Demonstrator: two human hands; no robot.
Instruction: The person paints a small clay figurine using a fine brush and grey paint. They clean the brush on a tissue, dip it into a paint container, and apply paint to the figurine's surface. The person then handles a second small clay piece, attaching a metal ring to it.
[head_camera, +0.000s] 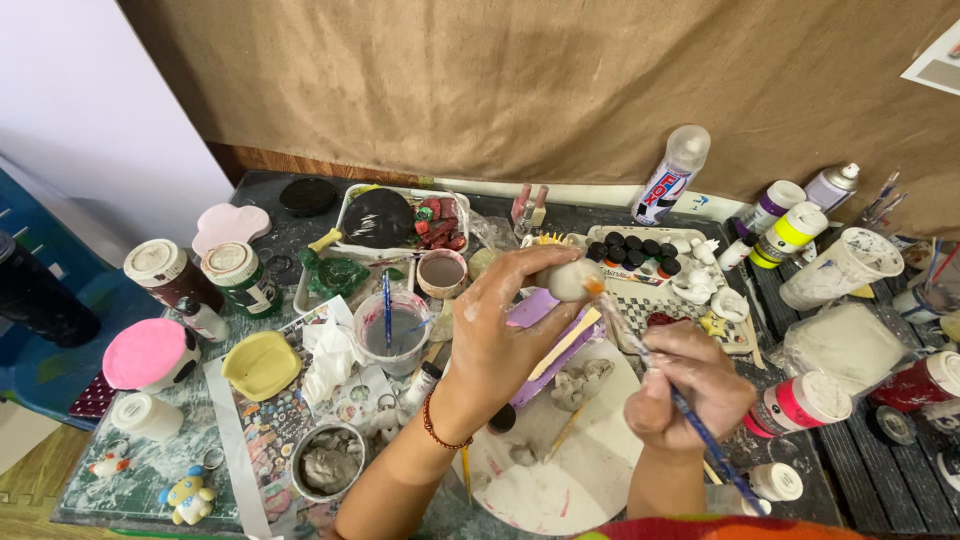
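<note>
Craft desk, small clay figure being painted in hand.

Nearest: right hand (690, 385), fingers clenched on a blue-handled brush (700, 425), tip laid against the figure, apparently for fine control. Left hand (500, 330), fingers grasping the small pale figure (573, 279) raised above the desk (150, 470), seemingly to turn it toward the brush. Below: white round palette (580, 480). Left: rinse cup (392, 330) with a brush, within reach. Beyond: tray of black-capped paint pots (635, 255); spray can (670, 175) at the back.
</note>
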